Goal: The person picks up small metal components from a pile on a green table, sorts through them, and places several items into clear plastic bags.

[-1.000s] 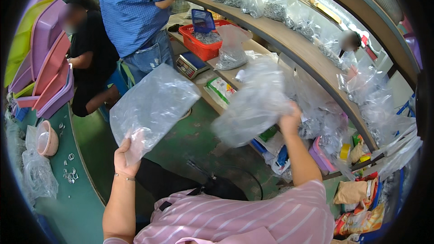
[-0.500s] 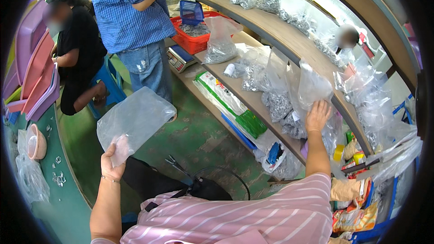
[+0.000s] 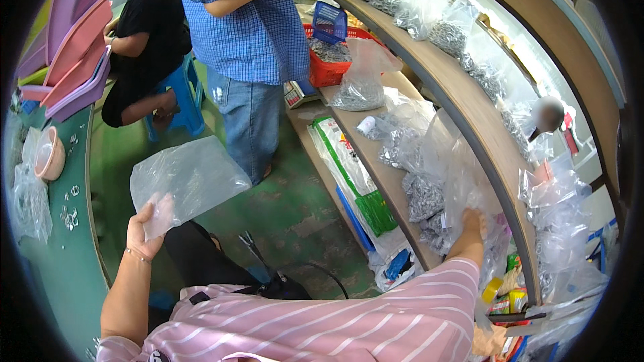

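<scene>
My left hand point(image 3: 142, 231) is closed on one corner of a clear plastic bag point(image 3: 194, 177). The bag looks flat and hangs out over the green floor. My right arm reaches to the lower shelf point(image 3: 349, 117), where my right hand point(image 3: 475, 222) is against a tall, cloudy plastic bag point(image 3: 463, 167). Plastic and shadow blur its fingertips, so their grip is unclear. Next to that hand stand bags of small grey metal-looking parts point(image 3: 424, 196).
A person in a blue checked shirt point(image 3: 258, 33) stands ahead, by a red basket point(image 3: 329, 70). Another person point(image 3: 144, 33) sits on a blue stool point(image 3: 180, 97) near stacked tubs point(image 3: 74, 47). More bags point(image 3: 448, 35) line the upper shelf. A green table point(image 3: 57, 268) is at left.
My right hand has moved lower and deeper beneath the upper shelf's edge, and the cloudy bag has dropped with it. My left hand still holds its bag. The view has turned slightly left.
</scene>
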Demonstrator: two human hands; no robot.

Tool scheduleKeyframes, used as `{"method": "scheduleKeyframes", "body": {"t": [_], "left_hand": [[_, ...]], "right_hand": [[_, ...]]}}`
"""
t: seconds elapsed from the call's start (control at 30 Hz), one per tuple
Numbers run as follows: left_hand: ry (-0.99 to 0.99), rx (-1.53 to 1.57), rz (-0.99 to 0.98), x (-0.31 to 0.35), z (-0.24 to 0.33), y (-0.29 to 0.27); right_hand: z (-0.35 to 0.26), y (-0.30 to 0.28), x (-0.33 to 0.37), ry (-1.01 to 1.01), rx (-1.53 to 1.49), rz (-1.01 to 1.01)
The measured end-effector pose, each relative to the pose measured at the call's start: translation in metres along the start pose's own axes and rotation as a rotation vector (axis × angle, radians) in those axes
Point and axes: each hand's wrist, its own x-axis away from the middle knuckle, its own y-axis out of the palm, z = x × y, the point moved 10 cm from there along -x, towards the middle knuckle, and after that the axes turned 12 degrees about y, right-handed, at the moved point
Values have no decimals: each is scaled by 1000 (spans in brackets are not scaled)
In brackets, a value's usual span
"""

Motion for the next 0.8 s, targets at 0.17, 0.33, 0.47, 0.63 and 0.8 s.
{"method": "scheduleKeyframes", "body": {"t": [0.17,0.33,0.47,0.63,0.8], "left_hand": [[-25,-77,-123,8,3,21],[52,-167,-190,19,22,32],[26,-187,-294,25,16,45],[-95,-291,-533,58,-2,96],[-43,-352,-518,65,28,88]], "right_hand": [[12,-23,21,6,-181,327],[8,-56,93,-209,-488,797],[-43,-64,204,-996,-1113,537],[-161,28,439,-918,-931,-1515],[-170,-7,596,-913,-684,-2322]]}}
